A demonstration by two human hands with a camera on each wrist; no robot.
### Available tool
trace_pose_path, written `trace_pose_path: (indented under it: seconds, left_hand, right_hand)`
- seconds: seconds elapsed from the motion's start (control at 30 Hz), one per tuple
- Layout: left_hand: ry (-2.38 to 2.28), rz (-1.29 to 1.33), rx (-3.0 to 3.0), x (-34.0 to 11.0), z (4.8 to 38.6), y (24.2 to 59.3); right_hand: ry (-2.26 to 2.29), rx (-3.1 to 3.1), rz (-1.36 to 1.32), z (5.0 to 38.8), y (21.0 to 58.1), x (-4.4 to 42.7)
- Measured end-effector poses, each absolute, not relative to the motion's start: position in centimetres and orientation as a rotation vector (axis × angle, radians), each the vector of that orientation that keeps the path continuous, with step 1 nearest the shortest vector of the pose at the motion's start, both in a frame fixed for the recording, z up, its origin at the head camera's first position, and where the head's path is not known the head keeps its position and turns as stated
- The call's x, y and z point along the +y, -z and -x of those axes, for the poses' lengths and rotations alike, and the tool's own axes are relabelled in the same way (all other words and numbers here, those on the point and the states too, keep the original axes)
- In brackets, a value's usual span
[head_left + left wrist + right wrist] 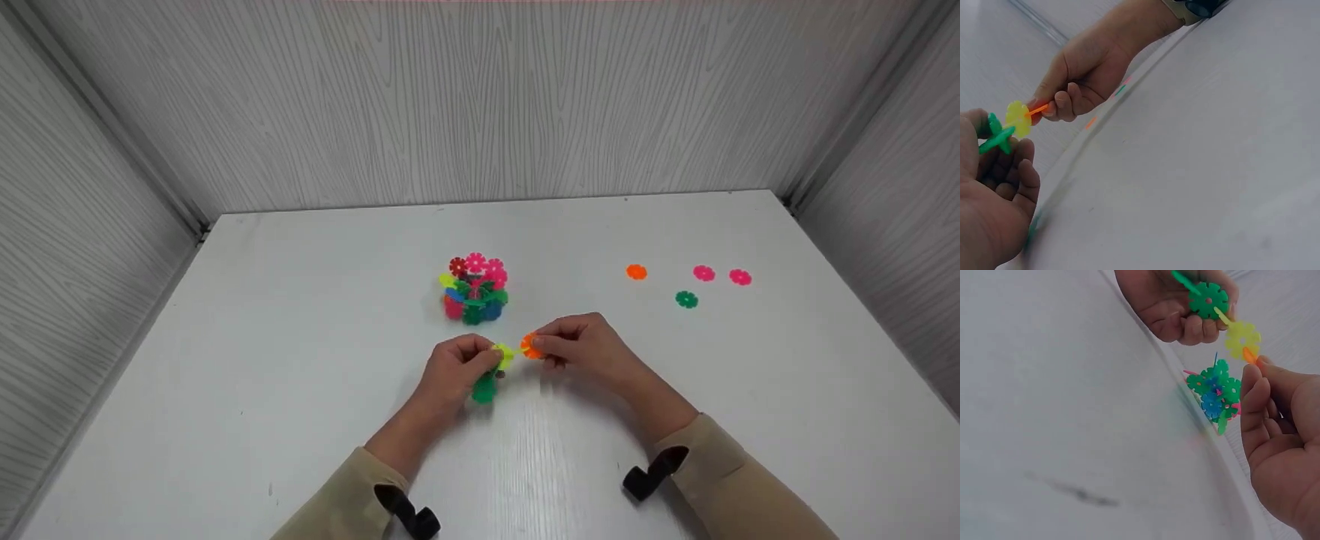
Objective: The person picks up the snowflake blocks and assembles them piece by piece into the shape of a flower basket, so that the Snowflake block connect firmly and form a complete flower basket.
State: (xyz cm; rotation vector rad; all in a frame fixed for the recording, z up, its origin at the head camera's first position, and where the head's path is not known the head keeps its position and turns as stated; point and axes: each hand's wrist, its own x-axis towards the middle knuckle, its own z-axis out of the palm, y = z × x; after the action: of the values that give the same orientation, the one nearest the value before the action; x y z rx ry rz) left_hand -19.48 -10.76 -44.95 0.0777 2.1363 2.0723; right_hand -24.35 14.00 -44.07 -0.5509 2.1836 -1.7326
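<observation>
Between thumb and fingers, my left hand [454, 369] pinches a small chain of notched plastic flower discs. Green discs [1208, 300] and yellow discs [1243, 340] make up this chain, the green part hanging below the fingers in the head view. My right hand [589, 349] pinches an orange flower disc [531, 346]. The orange disc meets the edge of a yellow one; how deep its slot sits cannot be told. Beyond both hands stands a cluster of joined flower discs [474, 291] in pink, red, green, blue and yellow.
To the right on the white table [300, 337] lie a loose orange disc [637, 272], a green disc [686, 299] and two pink discs, one nearer [703, 273] and one further right [740, 277]. Pale wood-grain panels [480, 105] rise at the back and sides.
</observation>
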Motion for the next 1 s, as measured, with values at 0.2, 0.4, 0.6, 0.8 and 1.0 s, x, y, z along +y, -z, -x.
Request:
trace_pose_path:
  seconds: [0.2, 0.4, 0.6, 0.8, 1.0]
  left_hand:
    - [-2.048, -0.218, 2.138, -11.0, 19.5, 44.9]
    - [-1.950, -0.246, 2.202, -11.2, 19.6, 44.9]
    - [-1.845, -0.228, 2.237, -11.2, 19.7, 44.9]
    - [-1.826, -0.084, 2.250, -10.8, 19.8, 44.9]
    - [-1.873, -0.010, 2.227, -10.8, 19.7, 45.0]
  right_hand:
    - [1.663, 2.165, 0.626, 24.6, 43.8, 14.1]
    - [1.652, 2.087, 0.626, 24.3, 43.6, 13.7]
    - [1.625, 2.102, 0.640, 24.1, 43.6, 13.3]
    - [1.676, 2.292, 0.541, 25.5, 43.3, 15.5]
    - [1.682, 2.628, 0.203, 28.8, 42.6, 20.6]
